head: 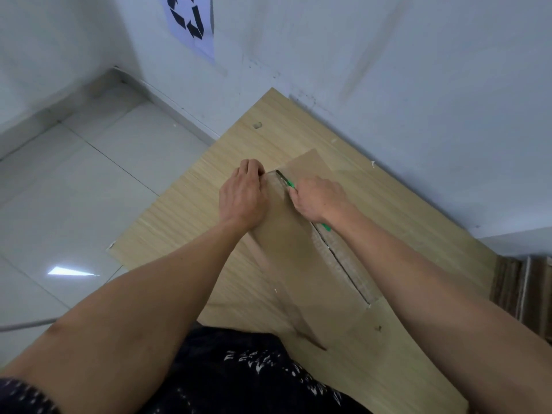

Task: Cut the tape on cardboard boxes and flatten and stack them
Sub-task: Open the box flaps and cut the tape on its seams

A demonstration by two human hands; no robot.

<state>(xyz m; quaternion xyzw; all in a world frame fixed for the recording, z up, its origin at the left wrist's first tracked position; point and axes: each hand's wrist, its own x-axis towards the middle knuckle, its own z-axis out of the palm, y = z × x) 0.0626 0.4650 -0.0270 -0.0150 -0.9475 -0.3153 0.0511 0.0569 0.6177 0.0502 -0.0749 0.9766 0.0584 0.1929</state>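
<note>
Right hand (319, 201) fingers (295, 196) wrapped round green knife (289, 183), blade near far seam end; left hand (243, 195) fingers (254, 168) curled over cardboard box (298, 261) edge just beside blade: slip could cut them

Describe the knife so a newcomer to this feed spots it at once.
Start at the wooden table against the wall; a cardboard box lies on it. The knife sits at the far end of its centre seam, gripped by the right hand. Only it shows green.
</note>
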